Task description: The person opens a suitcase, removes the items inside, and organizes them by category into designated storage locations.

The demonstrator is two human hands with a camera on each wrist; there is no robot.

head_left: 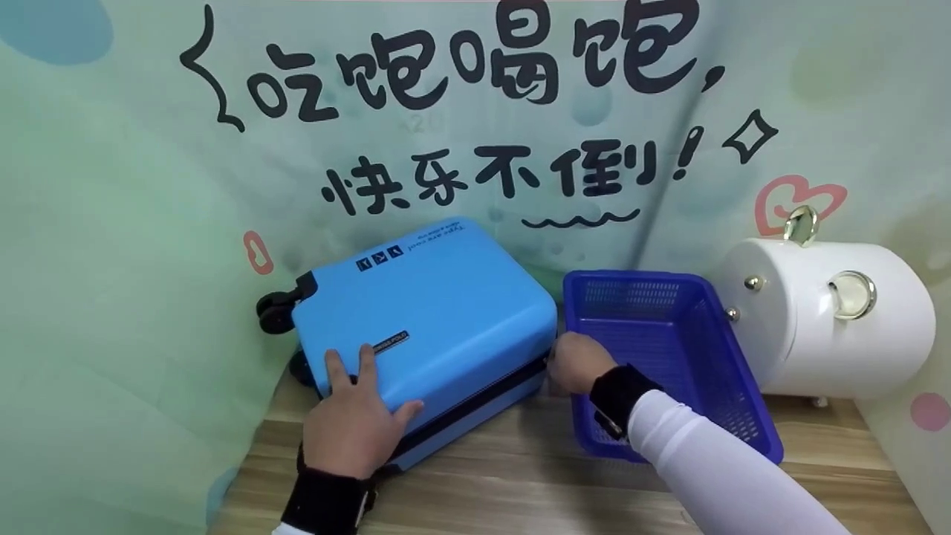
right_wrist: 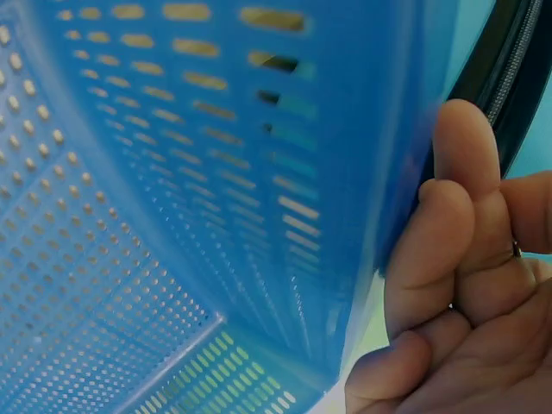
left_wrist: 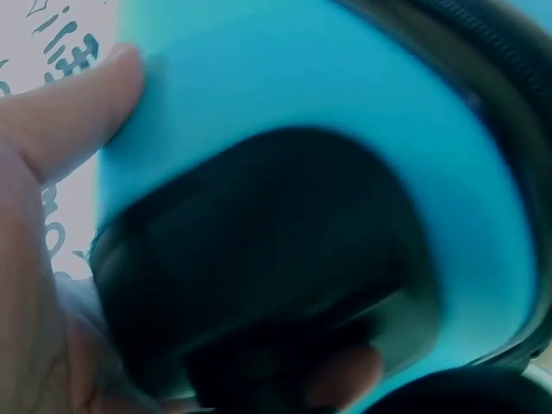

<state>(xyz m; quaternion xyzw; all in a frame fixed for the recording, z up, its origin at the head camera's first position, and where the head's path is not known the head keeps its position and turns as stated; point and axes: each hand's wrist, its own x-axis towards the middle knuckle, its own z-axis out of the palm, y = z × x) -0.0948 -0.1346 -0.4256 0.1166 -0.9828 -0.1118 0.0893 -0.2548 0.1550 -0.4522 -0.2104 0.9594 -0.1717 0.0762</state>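
Note:
A blue hard-shell suitcase (head_left: 446,312) lies on its side on the wooden table, its wheels (head_left: 278,312) toward the left. My left hand (head_left: 353,427) rests on the shell's near left part, fingers spread. A black corner piece (left_wrist: 267,241) of the suitcase fills the middle of the left wrist view, the thumb beside it on the blue shell. At the suitcase's right corner, my right hand (head_left: 583,364) has its fingers curled by the zipper (right_wrist: 517,65). It seems to pinch the zipper pull (right_wrist: 517,248), of which only a small bit shows between thumb and finger.
A dark blue plastic basket (head_left: 672,275) with perforated walls stands right of the suitcase, close against my right hand. Beyond it is a white rounded container (head_left: 825,357) with metal knobs. A printed cloth (head_left: 134,260) hangs behind the wooden table (head_left: 505,490).

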